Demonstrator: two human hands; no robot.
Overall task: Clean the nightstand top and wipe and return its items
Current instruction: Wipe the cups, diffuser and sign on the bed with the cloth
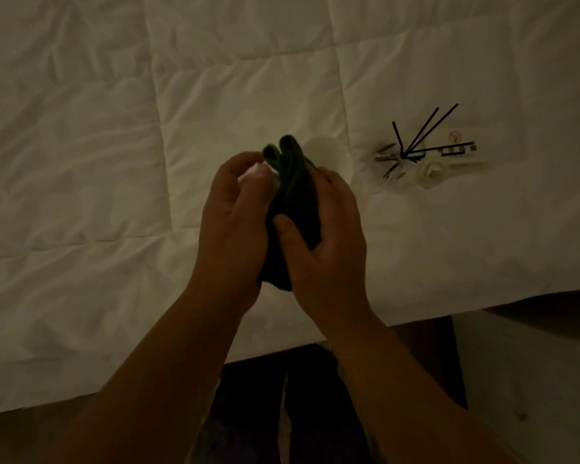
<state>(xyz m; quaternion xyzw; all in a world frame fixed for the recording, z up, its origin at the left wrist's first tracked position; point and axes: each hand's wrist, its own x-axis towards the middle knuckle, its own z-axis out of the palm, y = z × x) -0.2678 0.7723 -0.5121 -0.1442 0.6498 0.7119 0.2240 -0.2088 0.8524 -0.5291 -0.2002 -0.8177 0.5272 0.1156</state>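
A white quilted bed (pixel 114 162) fills the view under both hands, apparently serving as a holding place for the nightstand's items while they are wiped. Past the right hand and off to its right lies a reed diffuser (pixel 426 155) on its side, its black sticks fanned out over the quilt, with its pale bottle and a small labelled piece beside it. Just beyond the fingers of both hands sits a round white object (pixel 329 152), partly hidden.

The right hand (pixel 325 236) is curled round a dark green cloth (pixel 295 189), thumb pressed across its front, bunching it as a wiping pad. The left hand (pixel 231 222) clasps a small pale item (pixel 258 174) against that cloth, likely to rub it clean; what it is cannot be told in this dim light.
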